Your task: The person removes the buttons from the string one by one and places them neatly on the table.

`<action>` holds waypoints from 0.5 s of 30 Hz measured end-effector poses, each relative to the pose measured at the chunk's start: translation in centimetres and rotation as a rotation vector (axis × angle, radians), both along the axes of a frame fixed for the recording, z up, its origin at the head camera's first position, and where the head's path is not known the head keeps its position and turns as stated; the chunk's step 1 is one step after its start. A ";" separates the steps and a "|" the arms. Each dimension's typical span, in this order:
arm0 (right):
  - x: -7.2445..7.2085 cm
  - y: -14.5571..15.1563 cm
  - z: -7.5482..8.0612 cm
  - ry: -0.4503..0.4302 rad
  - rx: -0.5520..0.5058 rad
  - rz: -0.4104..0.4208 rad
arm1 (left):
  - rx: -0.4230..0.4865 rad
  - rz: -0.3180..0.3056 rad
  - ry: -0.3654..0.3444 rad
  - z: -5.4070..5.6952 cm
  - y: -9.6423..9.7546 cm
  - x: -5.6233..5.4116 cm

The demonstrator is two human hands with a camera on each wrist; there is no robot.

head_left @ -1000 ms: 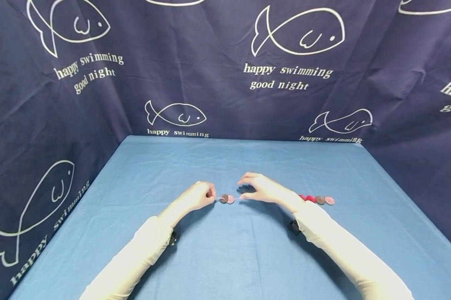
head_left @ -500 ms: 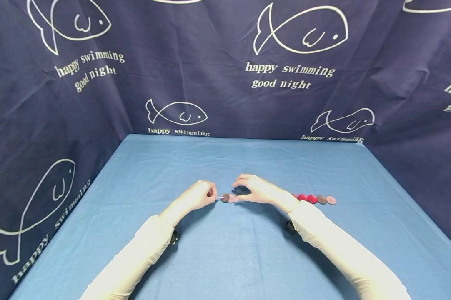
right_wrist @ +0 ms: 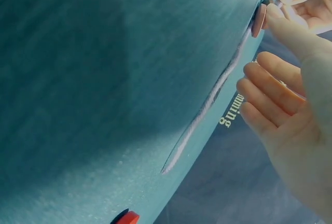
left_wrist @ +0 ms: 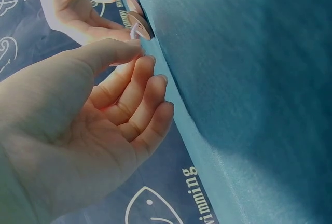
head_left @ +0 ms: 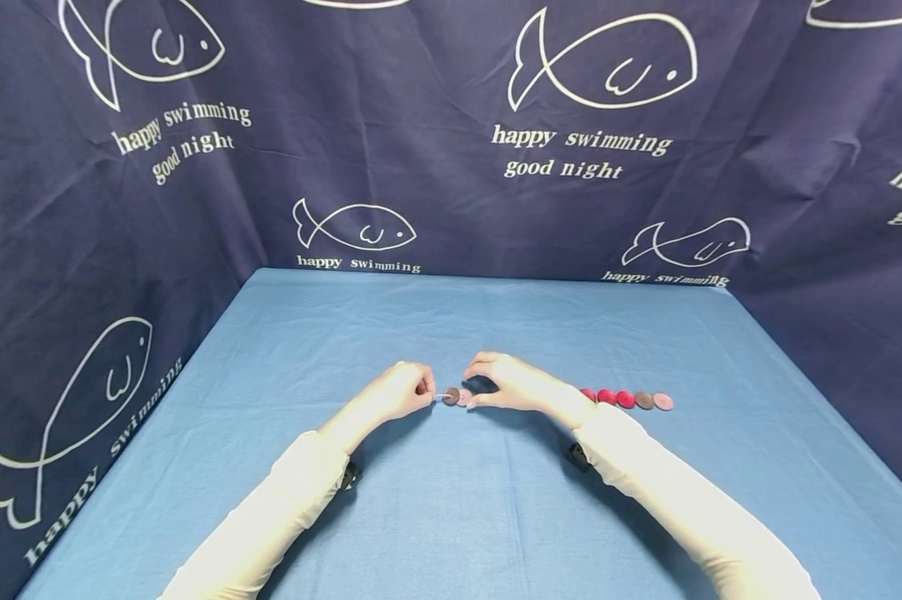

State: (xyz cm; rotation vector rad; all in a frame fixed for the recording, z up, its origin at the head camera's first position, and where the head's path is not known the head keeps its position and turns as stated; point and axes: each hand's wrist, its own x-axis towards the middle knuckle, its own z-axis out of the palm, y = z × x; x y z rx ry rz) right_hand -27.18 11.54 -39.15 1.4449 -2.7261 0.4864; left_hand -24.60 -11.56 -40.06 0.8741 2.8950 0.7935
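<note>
My left hand [head_left: 402, 390] pinches a pale lilac string [left_wrist: 134, 31] between thumb and index finger, close beside a brown button [head_left: 451, 396]. The string passes through that button. Right against it sits a pink button [head_left: 465, 397], also on the string. My right hand [head_left: 518, 383] is at the pink button, its thumb touching or nearly touching the edge; the index finger arches apart from the thumb. The right wrist view has the string's free tail [right_wrist: 212, 97] lying across the cloth beneath my right hand, whose other fingers are loosely bent around nothing.
To the right lies a row of loose buttons: red ones [head_left: 606, 397], partly behind my right wrist, then a brown one [head_left: 644, 402] and a pink one [head_left: 663, 402]. Blue cloth [head_left: 451, 517] covers the table. Dark fish-print curtains [head_left: 451, 150] stand behind and at both sides.
My right hand has moved left along the string, its thumb coming to the pink button. More of the red buttons shows behind my right wrist. The left hand holds nearly still.
</note>
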 end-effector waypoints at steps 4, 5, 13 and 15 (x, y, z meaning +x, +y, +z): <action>0.0 -0.1 -0.3 -0.020 -0.003 -0.007 | -0.002 -0.001 -0.007 -0.1 0.0 0.0; 0.0 -0.1 -0.3 -0.026 -0.006 -0.006 | -0.002 -0.002 -0.009 -0.1 0.0 0.0; 0.1 -0.2 -0.3 -0.047 -0.024 0.018 | 0.001 -0.006 -0.008 -0.1 0.0 -0.1; 0.2 -0.3 -0.3 -0.043 -0.029 0.021 | 0.008 -0.011 -0.001 -0.1 0.0 0.0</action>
